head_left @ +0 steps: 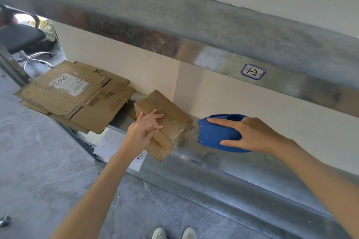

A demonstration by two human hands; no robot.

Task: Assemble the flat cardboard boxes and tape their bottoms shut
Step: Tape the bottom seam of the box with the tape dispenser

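The left hand (144,132) lies on top of the small box (172,116), fingers fairly straight and pressing its flaps down; the box sits tilted on the metal shelf (223,163); just right of it the right hand (250,133) is wrapped round the blue tape dispenser (215,133), forefinger along its top; flat cardboard (77,95) lies stacked beyond the left hand, further left.

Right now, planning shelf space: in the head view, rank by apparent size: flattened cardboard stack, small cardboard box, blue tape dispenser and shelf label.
1. Flattened brown cardboard stack.
2. Small brown cardboard box and blue plastic tape dispenser: similar, unranked.
3. White blue-bordered label.
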